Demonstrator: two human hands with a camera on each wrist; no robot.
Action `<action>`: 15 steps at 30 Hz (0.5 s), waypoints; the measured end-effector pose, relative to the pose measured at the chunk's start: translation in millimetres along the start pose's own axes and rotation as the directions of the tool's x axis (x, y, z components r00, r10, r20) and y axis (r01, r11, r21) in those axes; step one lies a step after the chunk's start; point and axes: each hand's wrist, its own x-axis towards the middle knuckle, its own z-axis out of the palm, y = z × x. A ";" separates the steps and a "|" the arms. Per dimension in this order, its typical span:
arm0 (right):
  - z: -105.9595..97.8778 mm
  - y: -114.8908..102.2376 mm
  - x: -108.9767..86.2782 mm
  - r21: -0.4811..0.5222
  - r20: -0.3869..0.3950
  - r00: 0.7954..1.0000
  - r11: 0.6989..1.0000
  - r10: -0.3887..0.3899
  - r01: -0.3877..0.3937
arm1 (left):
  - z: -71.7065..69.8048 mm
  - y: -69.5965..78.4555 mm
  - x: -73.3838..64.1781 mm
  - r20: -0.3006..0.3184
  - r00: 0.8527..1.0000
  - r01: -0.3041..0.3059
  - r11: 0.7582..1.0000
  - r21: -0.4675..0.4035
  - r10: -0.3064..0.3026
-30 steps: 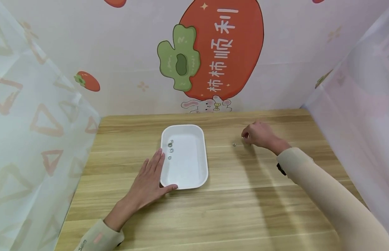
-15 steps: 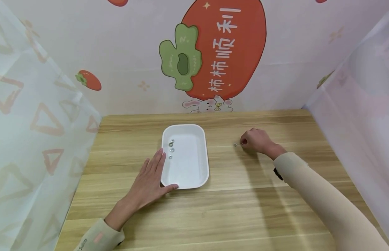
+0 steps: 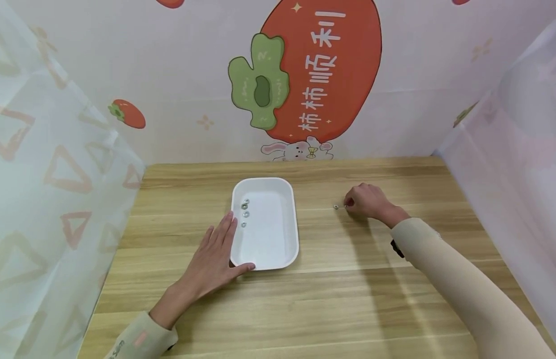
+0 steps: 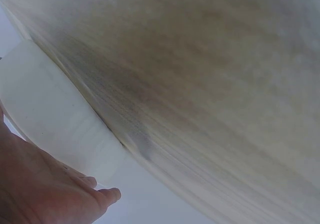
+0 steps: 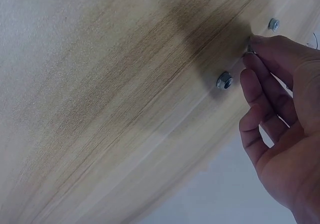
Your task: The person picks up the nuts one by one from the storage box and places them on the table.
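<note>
Currently, right hand (image 3: 366, 200) pinching metal nut (image 5: 249, 48).

Since 1.0 s ago, the right hand (image 3: 367, 200) has been lowered in the head view and brought nearer to the person, and the held nut (image 5: 249, 48) has been carried with it. It was seen farther back then; now it is placed almost level with the loose nut (image 3: 336, 207) and closer beside it. The sleeve (image 3: 439, 264) and black band (image 3: 397, 248) have been shifted likewise. The head view has been turned slightly, so the tray (image 3: 269, 229) is seen a touch farther right.
</note>
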 end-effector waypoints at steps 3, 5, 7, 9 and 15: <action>-1.1 -0.3 -0.6 -0.003 0.003 1.000 1.000 0.011 -0.011 | 0.4 0.1 0.4 -0.002 1.000 -0.003 1.000 0.006 0.003; -0.8 -0.6 -0.7 -0.006 0.010 1.000 1.000 0.010 -0.010 | 0.5 0.1 -0.4 -0.001 1.000 -0.006 1.000 0.011 0.006; 0.4 -0.5 -0.3 -0.010 0.016 1.000 1.000 0.005 -0.005 | 0.6 0.2 -1.6 -0.002 1.000 -0.006 1.000 0.009 0.006; 1.4 -0.6 0.0 -0.015 0.019 1.000 1.000 0.000 0.000 | 0.6 0.5 -2.6 0.000 1.000 -0.004 1.000 0.004 0.004; -3.0 -5.1 0.1 -0.004 0.001 1.000 1.000 0.002 -0.002 | 0.6 0.6 -1.1 -0.004 1.000 -0.001 1.000 0.000 0.001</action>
